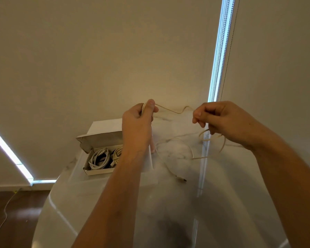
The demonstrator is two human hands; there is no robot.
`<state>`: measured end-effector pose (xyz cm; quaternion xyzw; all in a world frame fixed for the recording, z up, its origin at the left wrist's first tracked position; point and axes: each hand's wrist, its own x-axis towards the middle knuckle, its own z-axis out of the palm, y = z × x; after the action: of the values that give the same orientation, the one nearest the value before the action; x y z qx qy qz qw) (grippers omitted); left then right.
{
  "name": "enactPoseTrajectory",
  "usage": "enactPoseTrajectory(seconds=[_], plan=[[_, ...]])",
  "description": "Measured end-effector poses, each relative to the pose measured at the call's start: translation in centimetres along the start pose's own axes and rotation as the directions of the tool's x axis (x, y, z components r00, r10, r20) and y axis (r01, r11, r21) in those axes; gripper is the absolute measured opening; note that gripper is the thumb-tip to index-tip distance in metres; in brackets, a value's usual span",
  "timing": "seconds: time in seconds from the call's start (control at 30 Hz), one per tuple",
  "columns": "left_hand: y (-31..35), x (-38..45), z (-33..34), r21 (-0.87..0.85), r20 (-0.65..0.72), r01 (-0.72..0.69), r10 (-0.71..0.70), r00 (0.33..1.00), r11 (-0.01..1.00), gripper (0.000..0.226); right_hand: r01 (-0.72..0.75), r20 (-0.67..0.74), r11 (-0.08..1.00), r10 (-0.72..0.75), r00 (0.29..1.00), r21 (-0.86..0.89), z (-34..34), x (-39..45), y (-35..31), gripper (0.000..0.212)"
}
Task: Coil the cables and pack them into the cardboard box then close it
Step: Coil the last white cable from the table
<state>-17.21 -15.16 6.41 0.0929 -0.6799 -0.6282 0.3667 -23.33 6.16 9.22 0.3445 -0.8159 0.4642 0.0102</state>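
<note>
Two bare forearms reach up from the bottom edge over a glossy white marble-patterned table [100, 203]. Left of the left hand, an open cardboard box [97, 171] sits on the table with its lid [101, 140] tilted back; inside lie two coiled cables [98, 158], a white one and, just beside it toward the left wrist, a beige one partly hidden by the arm. The left hand [138, 126] is raised above the table, thumb and fingers pinched around a few gathered turns of a thin beige cable [170, 110]. From that pinch the cable runs across the gap to the right hand [220, 120], whose curled fingers pinch it at the fingertips. Below the right hand, loose loops of the same cable hang and spread onto the table between the two wrists, ending in a plug [181, 179] that lies on the surface nearer the camera. Behind the hands stand closed pale roller blinds [97, 59], with a bright gap and a bead chain [227, 56] above the right hand. Far left, below the box, a thin wire [4, 212] trails over dark wooden floor.
</note>
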Motion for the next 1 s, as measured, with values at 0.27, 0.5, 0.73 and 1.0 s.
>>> enactPoseTrajectory(seconds=[0.27, 0.5, 0.73, 1.0], plan=[[0.3, 0.7, 0.1, -0.615, 0.336, 0.443, -0.291, 0.896, 0.653, 0.031, -0.222, 0.028, 0.974, 0.221, 0.975, 0.039, 0.4, 0.3, 1.7, 0.037], [-0.1, 0.8, 0.6, -0.773, 0.352, 0.416, -0.222, 0.909, 0.48, 0.033, -0.31, 0.381, 0.951, 0.284, 0.88, 0.006, 2.7, -0.3, 0.3, 0.038], [-0.2, 1.1, 0.6, -0.82, 0.131, 0.235, -0.229, 0.965, 0.522, 0.016, -0.209, 0.603, 0.967, 0.253, 0.756, -0.143, 4.1, -0.8, -1.6, 0.029], [-1.0, 0.6, 0.3, -0.041, 0.053, -0.079, 0.082, 0.995, 0.996, 0.031, -0.06, 0.633, 0.97, 0.2, 0.748, -0.236, 3.4, -1.2, -3.0, 0.02]])
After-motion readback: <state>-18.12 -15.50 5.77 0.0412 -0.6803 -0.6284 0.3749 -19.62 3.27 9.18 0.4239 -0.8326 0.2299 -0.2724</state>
